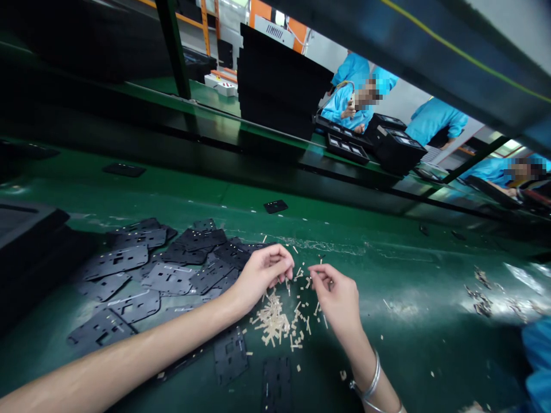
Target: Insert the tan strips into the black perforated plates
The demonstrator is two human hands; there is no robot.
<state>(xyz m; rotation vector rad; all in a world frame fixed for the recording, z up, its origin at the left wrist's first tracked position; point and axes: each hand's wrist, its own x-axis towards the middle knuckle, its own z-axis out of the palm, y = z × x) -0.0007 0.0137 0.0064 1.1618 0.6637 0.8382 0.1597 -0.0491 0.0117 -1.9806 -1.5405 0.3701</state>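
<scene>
My left hand (260, 278) and my right hand (338, 298) hang low over a green belt (387, 252), fingertips pinched and close together. Beneath them lies a loose heap of thin beige strips (271, 321), with more scattered around it. Whether either hand holds a strip is too small to tell. Flat black plates with square cutouts (167, 278) overlap on the belt to the left of my left hand, and my left forearm passes just in front of them. Two more black plates (230, 355) lie below the heap. Metal bangles (371, 376) circle my right wrist.
Tall black stacks (279, 80) stand beyond the belt. Further right, people in blue smocks (348, 103) work near black trays (346, 148). A black box (26, 229) sits at far left. Scraps (480, 298) lie at right, and a blue sleeve (538, 361) shows at the lower right corner.
</scene>
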